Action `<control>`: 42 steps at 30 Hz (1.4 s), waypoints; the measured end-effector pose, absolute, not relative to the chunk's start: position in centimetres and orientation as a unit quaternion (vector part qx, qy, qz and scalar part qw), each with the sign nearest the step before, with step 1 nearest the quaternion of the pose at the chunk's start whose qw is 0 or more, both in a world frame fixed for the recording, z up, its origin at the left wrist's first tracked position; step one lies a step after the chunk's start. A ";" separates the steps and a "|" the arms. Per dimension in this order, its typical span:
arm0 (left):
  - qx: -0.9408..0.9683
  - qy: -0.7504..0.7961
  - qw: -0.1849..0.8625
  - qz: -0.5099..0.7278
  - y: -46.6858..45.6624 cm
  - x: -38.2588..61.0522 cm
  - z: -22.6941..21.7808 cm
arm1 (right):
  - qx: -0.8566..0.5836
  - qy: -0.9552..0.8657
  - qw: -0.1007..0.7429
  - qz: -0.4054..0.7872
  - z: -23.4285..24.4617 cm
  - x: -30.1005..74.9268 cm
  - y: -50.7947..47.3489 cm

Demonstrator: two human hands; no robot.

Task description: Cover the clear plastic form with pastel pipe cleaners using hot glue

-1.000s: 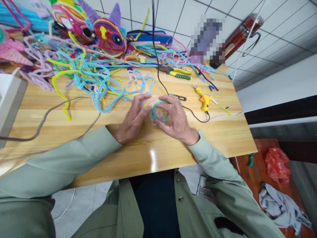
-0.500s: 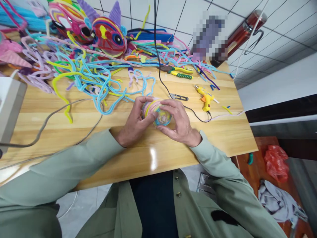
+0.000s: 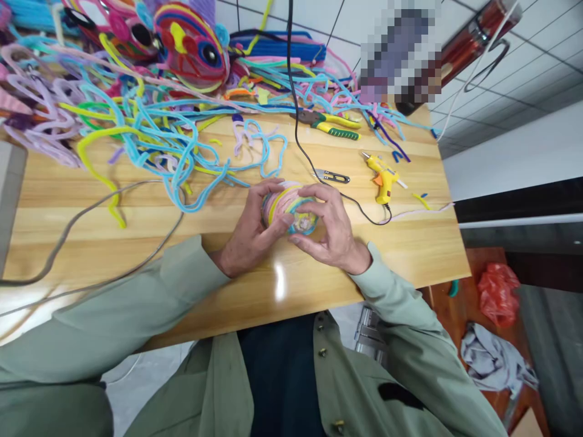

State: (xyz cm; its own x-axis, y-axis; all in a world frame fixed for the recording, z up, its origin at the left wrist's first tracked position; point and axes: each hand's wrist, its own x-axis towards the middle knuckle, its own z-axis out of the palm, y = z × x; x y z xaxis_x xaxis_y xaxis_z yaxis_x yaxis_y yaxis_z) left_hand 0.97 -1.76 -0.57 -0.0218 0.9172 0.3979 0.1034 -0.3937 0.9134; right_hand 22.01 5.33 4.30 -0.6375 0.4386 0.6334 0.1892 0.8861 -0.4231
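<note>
Both hands hold a rounded ball wound with pink, yellow and blue pipe cleaners (image 3: 288, 199), just above the table. On its left side my left hand (image 3: 255, 230) is closed, its thumb lying across the front. My right hand (image 3: 334, 227) curls round the right side, fingertips on top and thumb below. A ring of pale coils shows at the ball's lower right end. Part of the ball is hidden by the fingers. Beyond the hands lie thread snips (image 3: 334, 176) and, farther right, a yellow glue gun (image 3: 382, 179).
Loose light-blue pipe cleaners (image 3: 182, 158) tangle across the back left. Colourful fish-like figures (image 3: 191, 48) stand behind them. Pliers (image 3: 328, 123) lie at the back middle. A black cord (image 3: 294, 91) hangs down to the table. A red thermos (image 3: 473, 42) stands at the back right.
The camera view has shifted slightly, so the items at the back sit higher in the picture. Both hands keep their hold on the ball, with the right fingers a little more bent.
</note>
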 end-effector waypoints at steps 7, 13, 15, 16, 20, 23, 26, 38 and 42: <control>0.613 0.423 0.331 0.579 -1.2 0.6 -0.7 | -0.213 -0.891 0.367 0.159 3.5 21.9 5.5; 0.609 0.462 0.295 0.573 -0.2 0.1 -1.0 | -0.168 -0.883 0.412 0.150 2.0 21.1 6.0; 0.600 0.482 0.297 0.565 0.0 -0.1 -0.9 | -0.153 -0.878 0.427 0.152 1.6 20.8 6.2; 0.597 0.489 0.299 0.562 0.0 -0.1 -0.8 | -0.147 -0.875 0.435 0.151 1.4 20.6 6.2; 0.595 0.492 0.302 0.559 0.2 -0.2 -0.4 | -0.148 -0.871 0.448 0.139 1.2 20.4 6.4; 0.595 0.486 0.307 0.562 0.4 -0.1 -0.3 | -0.153 -0.878 0.429 0.147 1.3 20.6 6.5; 0.602 0.480 0.312 0.557 0.4 -0.1 -0.1 | -0.155 -0.883 0.418 0.144 1.6 20.9 6.5; 0.602 0.472 0.317 0.560 -0.8 0.1 -0.3 | -0.181 -0.877 0.410 0.174 2.8 22.1 5.8; 0.595 0.466 0.323 0.570 -0.9 0.3 -0.6 | -0.173 -0.877 0.410 0.180 2.7 22.0 5.8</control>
